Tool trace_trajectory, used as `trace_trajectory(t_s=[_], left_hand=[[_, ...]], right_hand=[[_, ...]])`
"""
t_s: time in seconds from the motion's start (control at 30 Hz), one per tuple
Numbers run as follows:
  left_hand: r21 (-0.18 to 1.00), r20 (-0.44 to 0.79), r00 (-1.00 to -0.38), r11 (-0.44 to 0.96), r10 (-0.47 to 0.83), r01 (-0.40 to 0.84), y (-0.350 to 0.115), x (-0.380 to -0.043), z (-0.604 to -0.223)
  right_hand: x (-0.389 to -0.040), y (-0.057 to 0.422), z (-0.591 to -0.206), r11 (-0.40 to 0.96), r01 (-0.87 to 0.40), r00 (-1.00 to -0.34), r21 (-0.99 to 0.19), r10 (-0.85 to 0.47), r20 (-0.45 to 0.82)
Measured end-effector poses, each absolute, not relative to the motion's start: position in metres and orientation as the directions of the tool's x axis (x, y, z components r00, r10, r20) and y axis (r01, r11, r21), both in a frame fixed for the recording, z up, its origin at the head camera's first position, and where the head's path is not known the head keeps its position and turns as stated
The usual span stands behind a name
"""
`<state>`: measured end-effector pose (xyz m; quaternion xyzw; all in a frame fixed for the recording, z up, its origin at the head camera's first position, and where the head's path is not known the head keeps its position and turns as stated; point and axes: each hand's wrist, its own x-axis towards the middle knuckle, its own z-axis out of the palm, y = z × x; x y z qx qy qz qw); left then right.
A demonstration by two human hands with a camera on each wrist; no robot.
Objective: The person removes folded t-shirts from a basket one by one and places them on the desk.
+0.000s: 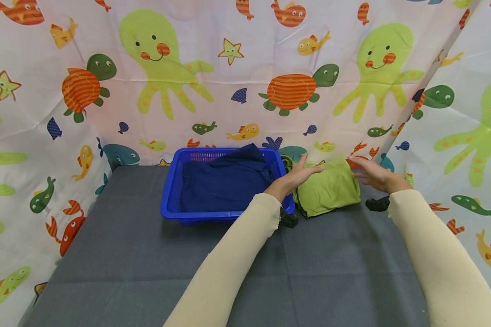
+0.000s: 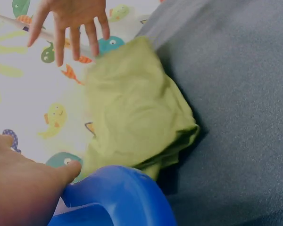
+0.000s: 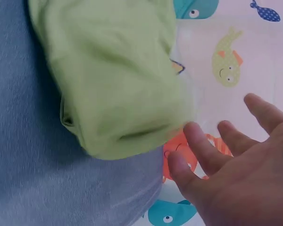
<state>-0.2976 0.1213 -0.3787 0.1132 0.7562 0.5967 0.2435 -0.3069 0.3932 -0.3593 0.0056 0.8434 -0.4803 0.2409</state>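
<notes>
A folded lime-green cloth (image 1: pixel 329 188) lies on the grey surface, right of a blue plastic basket (image 1: pixel 169 190). Inside that basket is a dark blue folded cloth (image 1: pixel 225 181). My left hand (image 1: pixel 293 178) hovers over the basket's right rim, fingers extended toward the green cloth. On the cloth's other side my right hand (image 1: pixel 377 176) is held with fingers spread, apart from it in the head view. In the right wrist view, the right hand's fingertips (image 3: pixel 192 129) appear near the green cloth's edge; contact is unclear. Neither hand holds anything.
A grey cloth-covered surface (image 1: pixel 139 263) extends in front of the basket. Behind and on both sides stand white sheets (image 1: pixel 245 45) printed with sea animals. Another bit of green patterned fabric (image 1: pixel 286 162) shows between the basket and the green cloth. Dark wrist devices (image 1: pixel 377 204) sit at both wrists.
</notes>
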Motion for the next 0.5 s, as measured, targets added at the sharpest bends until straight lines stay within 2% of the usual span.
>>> trace_trajectory(t_s=[0.17,0.37,0.5], left_hand=[[0.958,-0.232,-0.850,0.263,0.473,-0.115,0.117,-0.297,-0.376],[0.964,-0.213,-0.824,0.250,0.525,-0.090,0.111,-0.291,-0.370],[0.966,-0.184,-0.838,0.251,0.514,-0.058,0.109,-0.286,-0.370]], right_hand=[[-0.306,0.392,-0.359,0.602,0.242,-0.873,-0.761,-0.208,-0.441],[-0.303,0.387,-0.358,0.616,0.246,-0.866,-0.748,-0.207,-0.455],[-0.300,0.384,-0.359,0.615,0.218,-0.872,-0.757,-0.225,-0.434]])
